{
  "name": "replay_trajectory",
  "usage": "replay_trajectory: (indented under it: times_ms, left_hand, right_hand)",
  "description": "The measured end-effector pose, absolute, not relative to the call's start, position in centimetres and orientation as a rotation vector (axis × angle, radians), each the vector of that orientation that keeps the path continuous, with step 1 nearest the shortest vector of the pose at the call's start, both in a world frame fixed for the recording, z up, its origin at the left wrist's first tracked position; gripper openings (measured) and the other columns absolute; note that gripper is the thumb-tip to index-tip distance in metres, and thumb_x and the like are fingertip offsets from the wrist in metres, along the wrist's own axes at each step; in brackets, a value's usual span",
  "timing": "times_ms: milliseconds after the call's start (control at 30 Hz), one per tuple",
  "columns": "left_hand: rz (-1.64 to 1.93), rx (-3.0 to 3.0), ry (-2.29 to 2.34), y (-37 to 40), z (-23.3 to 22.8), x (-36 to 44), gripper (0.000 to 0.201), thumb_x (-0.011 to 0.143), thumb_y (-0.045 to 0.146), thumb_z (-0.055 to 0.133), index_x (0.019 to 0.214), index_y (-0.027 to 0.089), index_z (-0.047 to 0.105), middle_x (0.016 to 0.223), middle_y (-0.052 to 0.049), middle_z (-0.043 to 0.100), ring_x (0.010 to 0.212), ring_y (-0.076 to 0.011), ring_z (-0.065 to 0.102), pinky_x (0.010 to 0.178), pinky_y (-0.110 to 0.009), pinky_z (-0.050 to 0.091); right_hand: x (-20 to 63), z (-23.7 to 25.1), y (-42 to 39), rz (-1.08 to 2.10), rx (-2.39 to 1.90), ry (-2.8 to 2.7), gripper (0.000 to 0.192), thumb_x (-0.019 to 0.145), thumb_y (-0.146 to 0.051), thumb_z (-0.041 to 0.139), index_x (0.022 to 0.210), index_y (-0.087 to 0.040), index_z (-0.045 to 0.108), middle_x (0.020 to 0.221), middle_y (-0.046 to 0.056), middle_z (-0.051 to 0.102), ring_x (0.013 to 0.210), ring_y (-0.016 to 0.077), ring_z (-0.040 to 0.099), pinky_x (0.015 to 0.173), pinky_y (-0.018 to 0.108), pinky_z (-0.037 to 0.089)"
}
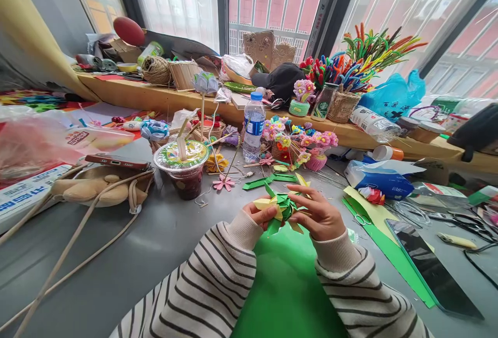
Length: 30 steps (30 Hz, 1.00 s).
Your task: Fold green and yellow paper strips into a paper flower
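Both hands, the left hand (261,215) and the right hand (317,214), are pinching a green-and-yellow folded paper piece (280,207) between them, holding it raised just above the green paper sheet (286,281) on the grey table (155,244), seemingly so the fingers are reaching every side

- Grey table (163,239) spanning the foreground, its surface reflecting soft daylight.
- Wooden sill shelf (128,92) running along the far edge of the table, below the windows.
- Tall windows (272,1) with dark frames filling the back wall; white security bars and a red-brick building showing through the glass.
- Sheer white curtain (175,1) hanging over the left pane.
- Grey wall (50,11) closing the left corner.
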<state>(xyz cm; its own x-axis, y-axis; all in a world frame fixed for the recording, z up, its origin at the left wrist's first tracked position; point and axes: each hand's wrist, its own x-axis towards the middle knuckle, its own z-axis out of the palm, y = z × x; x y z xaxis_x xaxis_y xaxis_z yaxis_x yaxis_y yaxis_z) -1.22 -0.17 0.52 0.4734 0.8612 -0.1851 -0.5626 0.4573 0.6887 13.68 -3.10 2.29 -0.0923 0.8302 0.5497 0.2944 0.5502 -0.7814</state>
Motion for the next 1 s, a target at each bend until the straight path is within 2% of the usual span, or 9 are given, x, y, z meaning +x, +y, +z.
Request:
replay_trajectory:
  times_ms: [300, 433, 533, 667, 700, 767, 833, 867, 1000]
  left_hand:
    - [1.005, 0.598, 0.522, -0.3, 0.7, -0.8, 0.044, 0.038, 0.024, 0.075, 0.076, 0.013, 0.055, 0.066, -0.001, 0.062, 0.059, -0.0165, 0.058, 0.054, -0.030, 0.045]
    - [0.972, 0.682, 0.492, -0.4, 0.6, -0.7, 0.042, 0.041, 0.028, 0.074, 0.075, 0.013, 0.057, 0.065, -0.002, 0.062, 0.057, -0.0152, 0.058, 0.054, -0.029, 0.045]
    - [1.039, 0.746, 0.517, -0.3, 0.5, -0.9, 0.051, 0.043, 0.030, 0.073, 0.088, 0.015, 0.055, 0.075, -0.003, 0.061, 0.066, -0.0150, 0.058, 0.061, -0.028, 0.045]
    - [1.310, 1.083, 0.655, 0.2, 0.9, -2.0, 0.073, 0.049, 0.031, 0.070, 0.115, 0.027, 0.038, 0.102, -0.006, 0.051, 0.075, -0.0140, 0.056, 0.068, -0.030, 0.045]
    - [1.361, 1.227, 0.709, 0.3, 1.1, -2.4, 0.073, 0.050, 0.030, 0.069, 0.116, 0.029, 0.037, 0.110, -0.006, 0.046, 0.081, -0.0155, 0.055, 0.070, -0.031, 0.045]
    - [1.411, 1.610, 0.804, 0.7, 1.6, -3.2, 0.061, 0.050, 0.029, 0.070, 0.107, 0.027, 0.049, 0.114, -0.007, 0.043, 0.096, -0.0204, 0.047, 0.079, -0.034, 0.041]
    - [1.380, 1.938, 0.756, 0.9, 1.9, -3.7, 0.043, 0.051, 0.030, 0.069, 0.093, 0.025, 0.060, 0.102, -0.006, 0.052, 0.097, -0.0215, 0.046, 0.087, -0.037, 0.035]
    - [1.339, 2.016, 0.720, 1.0, 2.0, -3.8, 0.041, 0.053, 0.032, 0.067, 0.093, 0.024, 0.060, 0.097, -0.007, 0.053, 0.094, -0.0206, 0.047, 0.086, -0.036, 0.035]
    - [1.201, 1.997, 0.748, 1.1, 1.8, -3.8, 0.046, 0.055, 0.037, 0.065, 0.098, 0.022, 0.058, 0.083, -0.005, 0.054, 0.078, -0.0164, 0.051, 0.075, -0.031, 0.042]
  right_hand:
    - [13.0, 2.4, -3.2, 0.458, -0.969, -1.594, 0.032, 0.064, -0.024, 0.062, 0.094, -0.033, 0.058, 0.101, 0.003, 0.054, 0.087, 0.0166, 0.053, 0.060, 0.025, 0.050]
    - [13.1, 2.6, -3.2, 0.472, -0.954, -1.604, 0.033, 0.063, -0.024, 0.062, 0.095, -0.033, 0.058, 0.102, 0.002, 0.053, 0.082, 0.0147, 0.054, 0.062, 0.025, 0.051]
    - [13.3, 2.7, -3.3, 0.576, -0.951, -1.577, 0.033, 0.063, -0.023, 0.062, 0.094, -0.033, 0.058, 0.103, 0.002, 0.051, 0.075, 0.0116, 0.055, 0.060, 0.024, 0.052]
    - [13.3, 2.7, -3.4, 0.675, -0.982, -1.514, 0.032, 0.063, -0.023, 0.062, 0.093, -0.032, 0.058, 0.104, 0.002, 0.048, 0.068, 0.0093, 0.056, 0.061, 0.024, 0.054]
    - [13.3, 2.7, -3.4, 0.685, -0.986, -1.507, 0.032, 0.063, -0.023, 0.062, 0.093, -0.032, 0.058, 0.104, 0.002, 0.048, 0.069, 0.0094, 0.057, 0.061, 0.025, 0.054]
    - [13.5, 2.6, -3.3, 0.706, -0.986, -1.508, 0.032, 0.062, -0.023, 0.063, 0.093, -0.032, 0.059, 0.104, 0.002, 0.047, 0.070, 0.0098, 0.057, 0.062, 0.025, 0.054]
    - [13.7, 2.6, -3.2, 0.727, -0.993, -1.529, 0.033, 0.061, -0.023, 0.063, 0.093, -0.032, 0.059, 0.106, 0.002, 0.045, 0.070, 0.0096, 0.057, 0.062, 0.025, 0.054]
    - [13.8, 2.5, -3.2, 0.740, -0.997, -1.543, 0.033, 0.061, -0.024, 0.064, 0.092, -0.032, 0.059, 0.107, 0.002, 0.044, 0.069, 0.0094, 0.057, 0.062, 0.025, 0.054]
    - [14.1, 2.4, -3.1, 0.793, -0.995, -1.571, 0.033, 0.059, -0.025, 0.065, 0.091, -0.031, 0.060, 0.111, 0.003, 0.041, 0.072, 0.0096, 0.056, 0.064, 0.025, 0.054]
